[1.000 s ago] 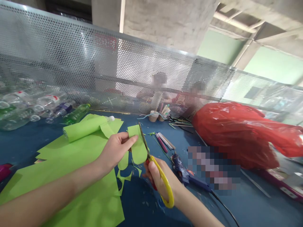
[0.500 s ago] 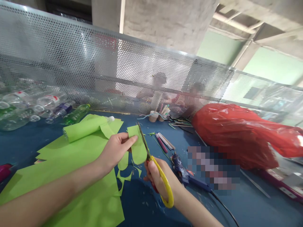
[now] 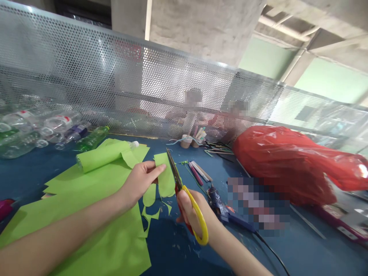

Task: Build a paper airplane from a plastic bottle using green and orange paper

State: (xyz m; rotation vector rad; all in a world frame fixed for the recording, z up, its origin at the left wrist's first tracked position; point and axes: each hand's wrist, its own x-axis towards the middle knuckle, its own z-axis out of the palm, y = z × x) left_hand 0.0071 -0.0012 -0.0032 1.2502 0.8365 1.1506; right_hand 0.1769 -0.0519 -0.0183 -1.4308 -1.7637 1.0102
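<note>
My left hand pinches a small rounded piece of green paper between thumb and fingers, held above the blue table. My right hand grips yellow-handled scissors; the blades lie along the right edge of the paper piece, pointing away from me. Green offcuts lie on the table just below the held piece. Large green paper sheets spread under my left forearm.
A green-wrapped bottle lies on the sheets. Empty plastic bottles pile at the far left. A blue glue gun and markers lie right of the scissors. A red plastic bag fills the right. A perforated metal screen backs the table, with people beyond it.
The scissors and my right hand have shifted slightly up and left, the blades running further along the paper's edge. My left hand keeps its hold almost unmoved.
</note>
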